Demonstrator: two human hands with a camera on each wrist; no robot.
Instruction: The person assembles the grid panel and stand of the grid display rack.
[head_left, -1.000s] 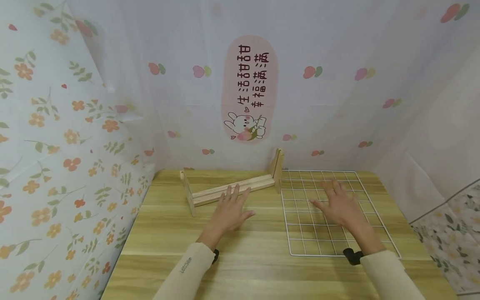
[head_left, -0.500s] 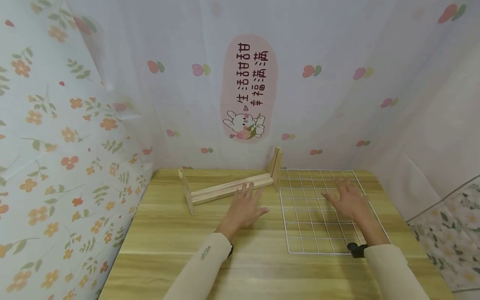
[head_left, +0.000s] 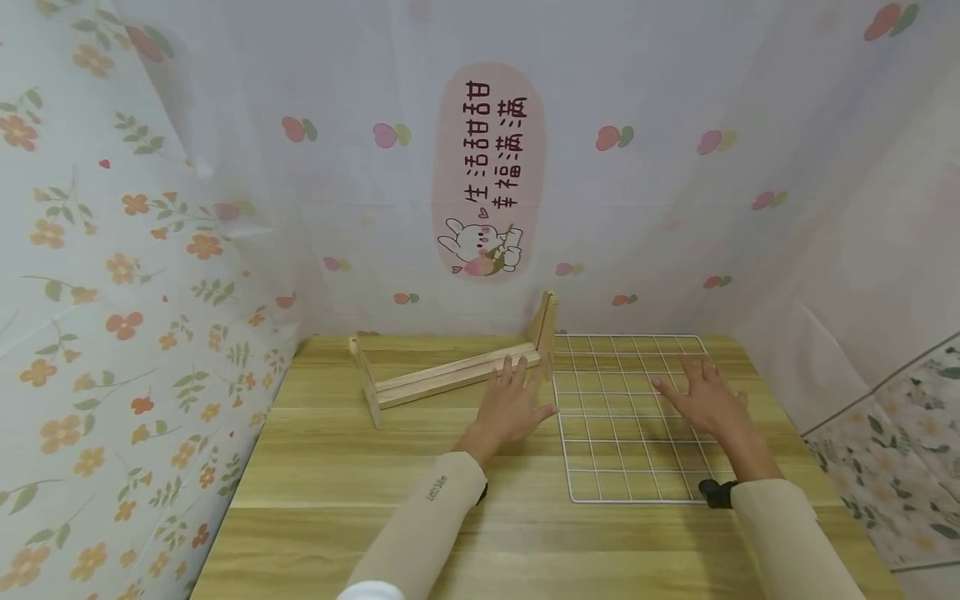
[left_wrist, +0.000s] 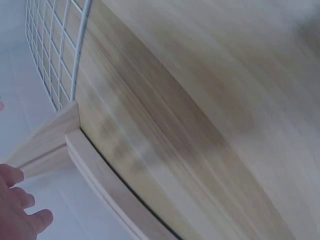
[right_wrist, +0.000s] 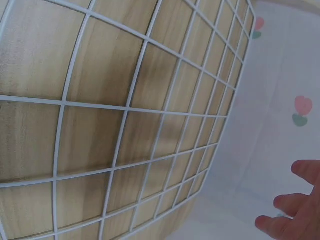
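A light wooden stand (head_left: 457, 380), with two parallel bars between upright end pieces, sits at the back of the table. My left hand (head_left: 508, 410) hovers in front of its right end, fingers spread and holding nothing. In the left wrist view, the left fingertips (left_wrist: 31, 210) are apart from the wood. To the right, a white wire grid panel (head_left: 615, 442) lies flat, its left edge beside the stand's right end piece. My right hand (head_left: 708, 404) is over the grid's right side with fingers extended. The right wrist view shows those fingers (right_wrist: 290, 205) apart from the wires.
The wood-grain table (head_left: 330, 517) ends at a white patterned curtain (head_left: 360, 192) behind. A floral sheet (head_left: 112, 350) closes off the left, and another pale cloth (head_left: 847, 317) hangs on the right. Each wrist wears a black band.
My left hand has moved right along the stand, towards the grid. The right hand has shifted slightly right over the grid. The stand and grid stay put; the head view has turned a little.
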